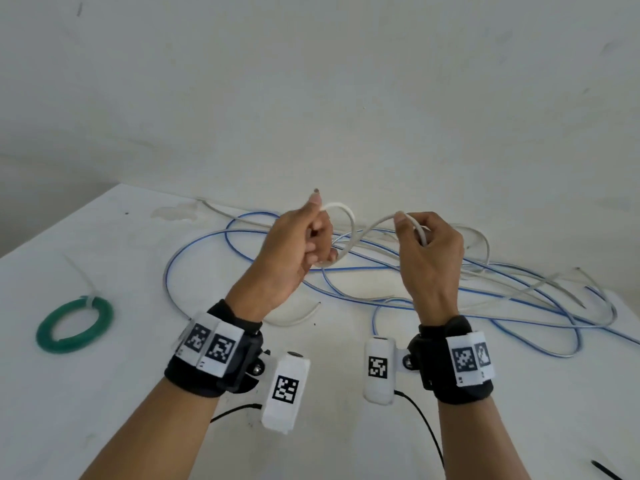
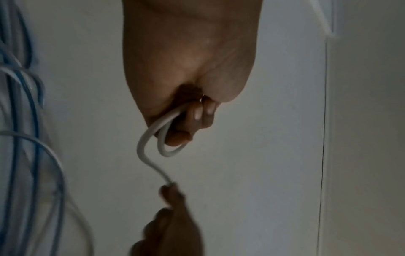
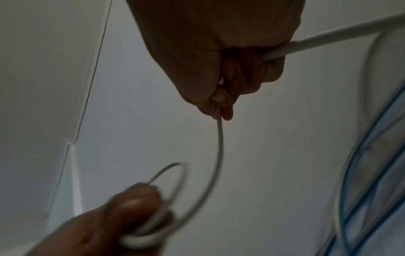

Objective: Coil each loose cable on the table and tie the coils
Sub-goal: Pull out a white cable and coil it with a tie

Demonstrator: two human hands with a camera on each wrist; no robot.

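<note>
Desk first: we have a white surface against a pale wall, and most of its far right half is covered by the loose tangle of blue cable with grey strands running through it. Off to our left lies a green coil, already bound with a pale zip tie, so we judge one cable done.

Above the tangle we hold the white cable in the air. Our left hand has its fingers curled round a small loop or two of it, thumb pinching on top; our right hand is closed around the run that feeds from the heap, thumb and forefinger pinching it.

We judge this cable light and springy, stiff enough to hold a curve yet apt to spring open if the left grip slackens. Its smooth jacket should slide through the right fingers. Best hold, we think, is where the loops cross in the left palm, with the right hand taking fresh length close by.

A dark tie lies at the near right edge.
</note>
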